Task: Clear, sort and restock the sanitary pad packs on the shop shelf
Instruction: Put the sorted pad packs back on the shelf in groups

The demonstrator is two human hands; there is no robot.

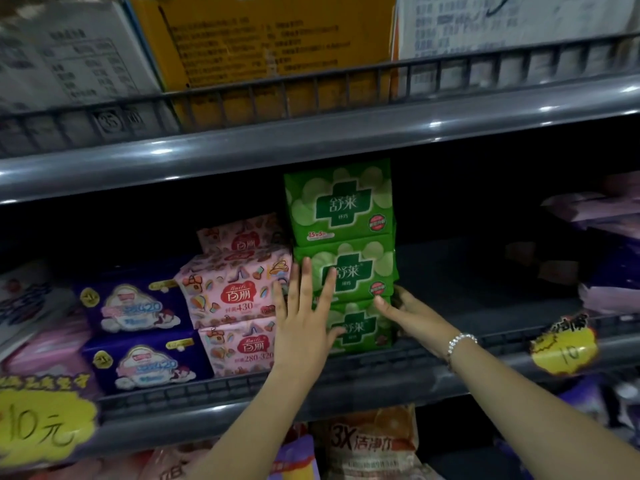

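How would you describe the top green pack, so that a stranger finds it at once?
Look at the middle shelf, at the green stack right of the pink packs. The top green pack is the highest there, and neither hand touches it.

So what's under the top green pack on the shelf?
Under the top green pack sit two more green packs, middle and bottom, stacked on the shelf. The left hand covers part of both; anything behind them is hidden.
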